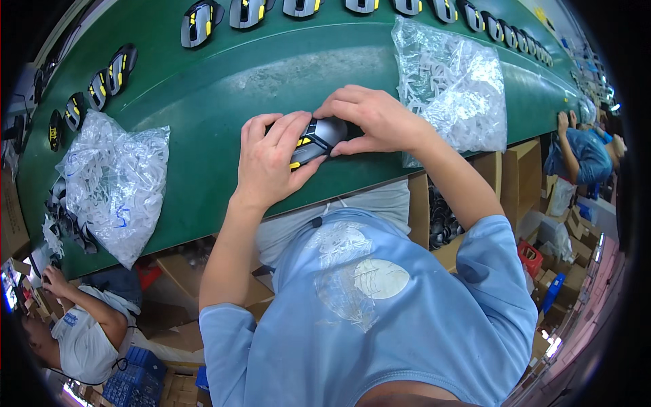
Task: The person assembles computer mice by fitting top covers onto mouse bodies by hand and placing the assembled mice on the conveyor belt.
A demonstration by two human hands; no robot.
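A computer mouse (327, 133) in grey and black with yellow accents lies between my hands, low over the green work surface. My left hand (272, 157) wraps its left side, fingers over the top and thumb along the near edge. Round its right end curve the thumb and fingers of my right hand (373, 123), closed against the grey shell. Much of the mouse is hidden under the fingers. To the right of my right hand sits a clear bag (453, 91) of whitish plastic parts, and a similar bag (119, 186) rests on the left.
A row of similar mice (198, 24) lines the far side of the green bench (210, 102), curving down at left. Dark plastic pieces (71, 220) lie beside the left bag. Below the bench, a carton holds dark shells (444, 220). Co-workers sit at far left and far right.
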